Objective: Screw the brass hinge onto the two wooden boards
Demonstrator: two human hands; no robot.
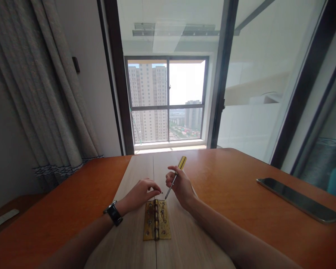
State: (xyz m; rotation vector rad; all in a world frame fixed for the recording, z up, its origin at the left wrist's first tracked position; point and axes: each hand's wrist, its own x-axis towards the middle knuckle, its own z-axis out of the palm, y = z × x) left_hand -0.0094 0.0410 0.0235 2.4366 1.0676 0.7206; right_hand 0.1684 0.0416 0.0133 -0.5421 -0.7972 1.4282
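A brass butt hinge (164,224) lies opened flat across the seam between two pale wooden boards (128,224), with several screw holes in its leaves. Just beyond its far edge, my left hand (142,189) pinches a tiny dark piece that looks like a screw (161,192) between thumb and fingertip. My right hand (182,186) grips a screwdriver (182,163) with a yellow and black handle. Its shaft slants down to the left, and the tip is close to the hinge's far right corner. Whether the tip touches the hinge, I cannot tell.
The boards rest on an orange-brown wooden table (226,194). A dark phone-like slab (299,200) lies on the right. Grey curtains (44,93) hang at the left, and a glass partition with dark frames (222,74) stands behind the table's far edge.
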